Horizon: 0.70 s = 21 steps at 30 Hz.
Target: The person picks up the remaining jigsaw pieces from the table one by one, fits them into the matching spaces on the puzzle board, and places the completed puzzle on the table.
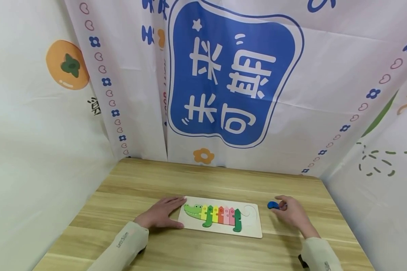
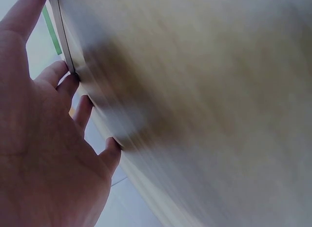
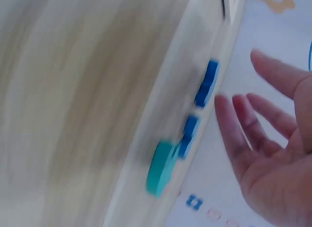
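A pale wooden puzzle board [image 1: 256,229] lies flat on the table, bearing a crocodile of coloured pieces. Its green head [image 1: 192,210] is at the left; yellow, orange, pink and dark green pieces [image 1: 237,221] follow rightward. A thin curl is drawn on bare wood at the right end. My left hand [image 1: 160,213] touches the board's left end, thumb and fingers spread. Right of the board, my right hand [image 1: 291,212] hovers with loosely bent fingers beside a blue piece [image 1: 273,205]. The right wrist view shows two blue pieces [image 3: 207,84] and a teal piece [image 3: 162,168] apart from the fingers.
The wood-grain table [image 1: 169,250] ends at the back against a white printed cloth [image 1: 139,113] with a large blue sign [image 1: 235,75]. Similar cloths hang at the left [image 1: 37,150] and right [image 1: 376,195] sides.
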Tool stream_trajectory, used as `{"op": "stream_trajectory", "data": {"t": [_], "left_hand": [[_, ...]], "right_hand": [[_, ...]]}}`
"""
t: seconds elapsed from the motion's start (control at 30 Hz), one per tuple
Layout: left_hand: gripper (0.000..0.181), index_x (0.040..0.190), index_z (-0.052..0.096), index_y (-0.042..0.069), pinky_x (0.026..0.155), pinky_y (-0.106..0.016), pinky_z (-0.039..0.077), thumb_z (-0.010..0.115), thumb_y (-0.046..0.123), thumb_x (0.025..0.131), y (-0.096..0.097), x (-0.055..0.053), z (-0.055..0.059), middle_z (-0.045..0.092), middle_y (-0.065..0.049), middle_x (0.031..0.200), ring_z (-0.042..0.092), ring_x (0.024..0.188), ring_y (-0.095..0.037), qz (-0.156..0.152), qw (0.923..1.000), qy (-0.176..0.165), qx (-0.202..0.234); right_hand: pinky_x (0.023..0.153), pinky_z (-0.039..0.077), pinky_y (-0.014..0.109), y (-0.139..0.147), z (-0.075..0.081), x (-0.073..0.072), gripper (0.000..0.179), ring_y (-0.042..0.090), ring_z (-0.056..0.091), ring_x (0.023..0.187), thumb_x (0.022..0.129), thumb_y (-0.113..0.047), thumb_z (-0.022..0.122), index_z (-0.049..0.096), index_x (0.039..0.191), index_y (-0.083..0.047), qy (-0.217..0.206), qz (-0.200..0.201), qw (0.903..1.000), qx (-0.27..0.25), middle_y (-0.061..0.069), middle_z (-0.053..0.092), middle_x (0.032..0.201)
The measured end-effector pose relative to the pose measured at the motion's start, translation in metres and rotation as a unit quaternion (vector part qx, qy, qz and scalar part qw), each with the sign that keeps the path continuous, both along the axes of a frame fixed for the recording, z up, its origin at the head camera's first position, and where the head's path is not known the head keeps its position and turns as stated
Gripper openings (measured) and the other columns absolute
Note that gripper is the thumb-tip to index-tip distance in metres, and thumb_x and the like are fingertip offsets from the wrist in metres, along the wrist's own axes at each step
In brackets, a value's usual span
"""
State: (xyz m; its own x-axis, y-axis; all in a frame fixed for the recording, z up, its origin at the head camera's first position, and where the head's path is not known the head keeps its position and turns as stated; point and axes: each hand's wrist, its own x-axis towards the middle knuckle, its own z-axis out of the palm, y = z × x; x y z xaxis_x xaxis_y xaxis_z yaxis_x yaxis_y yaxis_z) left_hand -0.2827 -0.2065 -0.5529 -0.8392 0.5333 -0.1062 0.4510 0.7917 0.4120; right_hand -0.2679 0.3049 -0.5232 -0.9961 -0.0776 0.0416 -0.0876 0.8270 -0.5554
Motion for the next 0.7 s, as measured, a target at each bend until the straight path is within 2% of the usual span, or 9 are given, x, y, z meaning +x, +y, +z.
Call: {"op": "stream_trajectory", "data": {"t": [0.1,0.17,0.3,0.4,0.47,0.6,0.7], "left_hand": [[0.102,0.164,0.033,0.024,0.122,-0.068,0.024,0.071,0.073,0.083,0.001,0.000,0.001,0.033,-0.007,0.170,0.028,0.155,-0.041,0.000,1.0000,-0.002,0.001],[0.102,0.164,0.033,0.024,0.122,-0.068,0.024,0.070,0.074,0.083,0.001,0.000,0.001,0.033,-0.007,0.170,0.028,0.155,-0.041,0.001,1.0000,-0.003,-0.001],[0.103,0.164,0.032,0.024,0.122,-0.068,0.024,0.070,0.074,0.083,0.001,0.000,0.001,0.032,-0.007,0.170,0.028,0.155,-0.041,0.001,1.0000,-0.004,-0.004],[0.103,0.164,0.032,0.023,0.123,-0.068,0.024,0.070,0.074,0.083,0.001,0.001,0.001,0.032,-0.007,0.170,0.028,0.155,-0.041,0.001,1.0000,-0.003,-0.003],[0.103,0.164,0.032,0.023,0.122,-0.068,0.024,0.070,0.074,0.083,0.001,0.001,0.001,0.032,-0.008,0.170,0.028,0.155,-0.041,0.001,1.0000,-0.002,-0.002],[0.103,0.164,0.032,0.023,0.123,-0.068,0.023,0.070,0.074,0.083,0.000,0.000,0.000,0.032,-0.007,0.170,0.028,0.155,-0.041,0.000,1.0000,0.000,-0.004],[0.102,0.164,0.032,0.024,0.123,-0.067,0.023,0.070,0.074,0.083,0.000,0.000,0.000,0.033,-0.007,0.170,0.028,0.155,-0.041,0.000,1.0000,0.000,-0.005]], "right_hand": [[0.075,0.056,0.044,0.017,-0.002,-0.003,0.051,0.025,0.064,0.088,0.092,-0.019,0.078,0.063,0.132,0.008,0.024,-0.016,0.9992,0.027,0.017,0.069,0.103],[0.078,0.057,0.049,0.025,-0.005,-0.005,0.050,0.031,0.065,0.091,0.093,-0.019,0.077,0.064,0.132,0.008,0.025,-0.025,0.9987,0.037,0.022,0.069,0.108],[0.091,0.055,0.061,0.031,-0.010,-0.011,0.051,0.045,0.065,0.107,0.094,-0.026,0.077,0.065,0.133,0.005,-0.003,-0.034,0.9979,0.055,0.030,0.066,0.124],[0.099,0.050,0.066,0.030,-0.013,-0.015,0.049,0.051,0.061,0.117,0.091,-0.028,0.080,0.069,0.128,0.002,-0.018,-0.035,0.9972,0.064,0.030,0.066,0.130],[0.100,0.049,0.066,0.029,-0.015,-0.017,0.044,0.051,0.062,0.117,0.088,-0.025,0.083,0.073,0.122,0.001,-0.017,-0.031,0.9971,0.068,0.028,0.069,0.126],[0.096,0.052,0.062,0.027,-0.015,-0.020,0.025,0.044,0.067,0.108,0.087,-0.016,0.083,0.077,0.107,-0.002,-0.005,-0.028,0.9969,0.074,0.020,0.075,0.111],[0.091,0.054,0.059,0.025,-0.014,-0.020,0.020,0.038,0.069,0.100,0.087,-0.013,0.082,0.077,0.104,-0.004,0.003,-0.033,0.9960,0.083,0.016,0.076,0.103]]}}
